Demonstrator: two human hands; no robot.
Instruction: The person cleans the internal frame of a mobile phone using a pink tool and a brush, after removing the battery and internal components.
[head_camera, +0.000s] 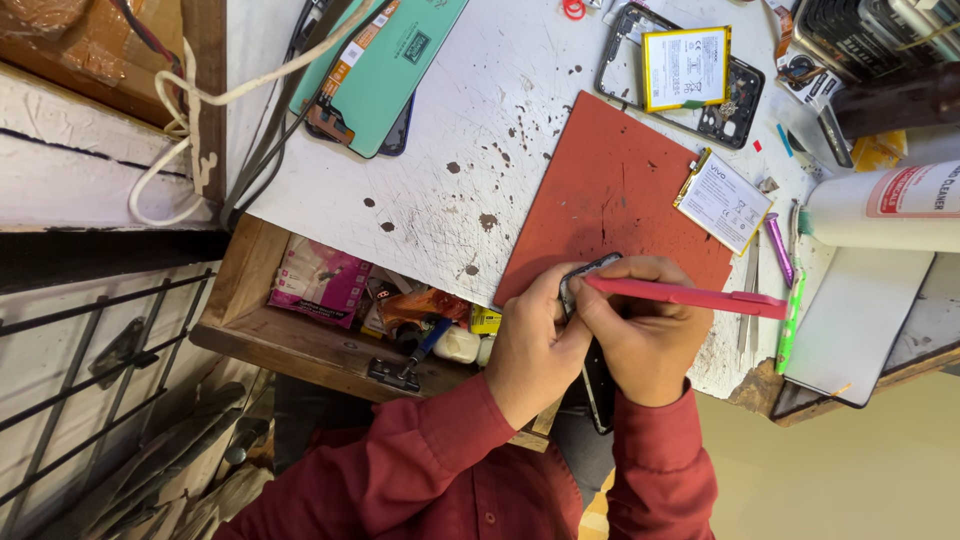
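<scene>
I count 2 batteries (686, 67) and 1 red mat (610, 190); my left hand (532, 345) clamps the phone (585, 275), right hand (645, 335) pinches 1 red tool (690, 296).

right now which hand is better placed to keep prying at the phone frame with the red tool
Right. The right hand already grips the red pry tool, its tip at the dark phone frame. The left hand holds that frame at the edge of the red mat, so it looks better left steadying.

A scratched, stained white worktable (470, 130) fills the view; below its near edge an open wooden drawer (300, 345) juts out, and left of the drawer stands a whitewashed wall (70, 160)
</scene>
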